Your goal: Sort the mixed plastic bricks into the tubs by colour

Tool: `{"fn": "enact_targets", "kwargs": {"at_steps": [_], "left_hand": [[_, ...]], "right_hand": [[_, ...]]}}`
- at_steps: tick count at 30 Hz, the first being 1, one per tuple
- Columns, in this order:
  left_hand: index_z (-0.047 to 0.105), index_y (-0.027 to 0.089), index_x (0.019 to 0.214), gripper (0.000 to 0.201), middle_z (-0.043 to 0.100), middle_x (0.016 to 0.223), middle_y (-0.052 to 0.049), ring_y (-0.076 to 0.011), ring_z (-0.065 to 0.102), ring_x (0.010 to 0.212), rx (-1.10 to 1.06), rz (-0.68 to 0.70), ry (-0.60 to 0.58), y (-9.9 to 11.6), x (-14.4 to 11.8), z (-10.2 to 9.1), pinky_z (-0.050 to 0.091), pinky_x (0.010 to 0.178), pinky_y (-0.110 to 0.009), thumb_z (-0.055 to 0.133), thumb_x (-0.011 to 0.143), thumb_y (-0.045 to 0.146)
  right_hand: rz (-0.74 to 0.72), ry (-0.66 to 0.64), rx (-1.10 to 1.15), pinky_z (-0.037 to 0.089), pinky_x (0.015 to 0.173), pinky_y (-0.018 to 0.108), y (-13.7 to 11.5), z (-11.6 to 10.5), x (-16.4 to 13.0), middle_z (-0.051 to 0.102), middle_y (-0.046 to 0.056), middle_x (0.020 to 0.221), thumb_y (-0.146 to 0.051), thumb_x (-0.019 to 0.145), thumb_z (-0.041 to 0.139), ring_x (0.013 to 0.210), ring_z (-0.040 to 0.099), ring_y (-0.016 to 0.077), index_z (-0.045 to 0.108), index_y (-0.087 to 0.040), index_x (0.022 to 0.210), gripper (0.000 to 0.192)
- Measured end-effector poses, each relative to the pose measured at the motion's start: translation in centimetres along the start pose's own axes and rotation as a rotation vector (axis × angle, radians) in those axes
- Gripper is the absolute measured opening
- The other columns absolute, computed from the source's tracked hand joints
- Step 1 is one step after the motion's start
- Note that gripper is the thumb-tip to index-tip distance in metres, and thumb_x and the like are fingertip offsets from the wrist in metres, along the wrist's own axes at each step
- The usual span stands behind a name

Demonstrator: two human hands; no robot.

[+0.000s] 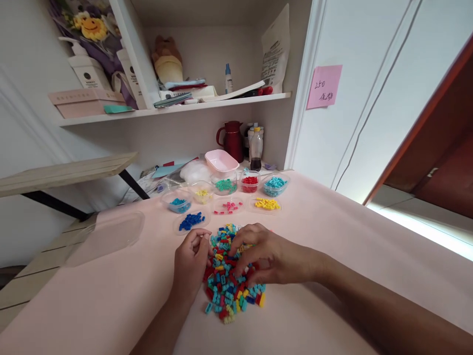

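A heap of small mixed-colour bricks (229, 291) lies on the pink table cover (332, 246) in front of me. My right hand (262, 254) rests on top of the heap, fingers spread and curled into the bricks. My left hand (192, 261) sits at the heap's left edge with fingertips pinched together, possibly on a small brick, though I cannot make it out. Beyond the heap stand clear lids and cups with sorted bricks: dark blue (191, 221), pink (227, 207), yellow (266, 203), green (225, 185), red (250, 183), teal (275, 186).
An empty clear lid (107, 236) lies at the left. A pink tub (220, 161), a red jug (232, 140) and bottles (255, 148) stand at the back wall. A shelf (173, 106) hangs overhead, a wooden bench (66, 170) at the left.
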State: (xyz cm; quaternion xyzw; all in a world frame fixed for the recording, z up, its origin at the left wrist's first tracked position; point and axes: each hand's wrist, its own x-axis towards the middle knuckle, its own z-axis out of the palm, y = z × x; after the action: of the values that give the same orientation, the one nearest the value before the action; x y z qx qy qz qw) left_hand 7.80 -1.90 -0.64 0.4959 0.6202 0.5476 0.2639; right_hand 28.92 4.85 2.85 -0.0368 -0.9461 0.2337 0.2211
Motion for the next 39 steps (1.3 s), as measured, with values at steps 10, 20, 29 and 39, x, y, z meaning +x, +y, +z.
{"fn": "enact_targets", "kwargs": {"at_steps": [10, 20, 29, 39], "left_hand": [[0.061, 0.019, 0.087, 0.019, 0.056, 0.055, 0.006, -0.0081, 0.048, 0.043, -0.015, 0.010, -0.007, -0.3, 0.0, -0.1, 0.041, 0.044, -0.017, 0.055, 0.081, 0.036], [0.060, 0.020, 0.087, 0.019, 0.055, 0.055, 0.006, -0.0084, 0.049, 0.043, 0.001, -0.004, -0.006, 0.0, -0.2, -0.1, 0.042, 0.044, -0.017, 0.054, 0.083, 0.038], [0.059, 0.020, 0.088, 0.018, 0.054, 0.054, 0.007, -0.0074, 0.046, 0.042, -0.016, 0.065, 0.077, -0.3, -0.2, 0.1, 0.039, 0.044, -0.017, 0.053, 0.085, 0.037], [0.060, 0.020, 0.089, 0.021, 0.053, 0.053, 0.007, -0.0082, 0.046, 0.040, -0.026, 0.037, 0.066, -0.1, -0.4, -0.1, 0.038, 0.043, -0.018, 0.054, 0.085, 0.039]], "right_hand": [[-0.078, -0.262, -0.092, 0.021, 0.109, 0.042, 0.2, 1.0, 0.0, 0.045, 0.003, 0.139, -0.038, 0.075, 0.073, 0.130, 0.036, 0.0262, 0.071, -0.028, 0.098, 0.025], [0.087, -0.070, -0.235, 0.036, 0.099, 0.040, 1.2, -0.6, -1.0, 0.055, 0.007, 0.127, -0.018, 0.080, 0.065, 0.118, 0.049, 0.0242, 0.071, -0.024, 0.086, 0.010], [-0.150, -0.073, -0.153, 0.032, 0.102, 0.038, -2.6, 0.9, 0.8, 0.058, 0.005, 0.123, -0.030, 0.088, 0.057, 0.118, 0.048, 0.0215, 0.069, -0.028, 0.103, 0.019], [-0.116, -0.106, -0.320, 0.027, 0.104, 0.042, -1.0, 2.5, 0.8, 0.054, 0.001, 0.132, -0.031, 0.090, 0.056, 0.123, 0.043, 0.0235, 0.072, -0.029, 0.091, 0.016]]}}
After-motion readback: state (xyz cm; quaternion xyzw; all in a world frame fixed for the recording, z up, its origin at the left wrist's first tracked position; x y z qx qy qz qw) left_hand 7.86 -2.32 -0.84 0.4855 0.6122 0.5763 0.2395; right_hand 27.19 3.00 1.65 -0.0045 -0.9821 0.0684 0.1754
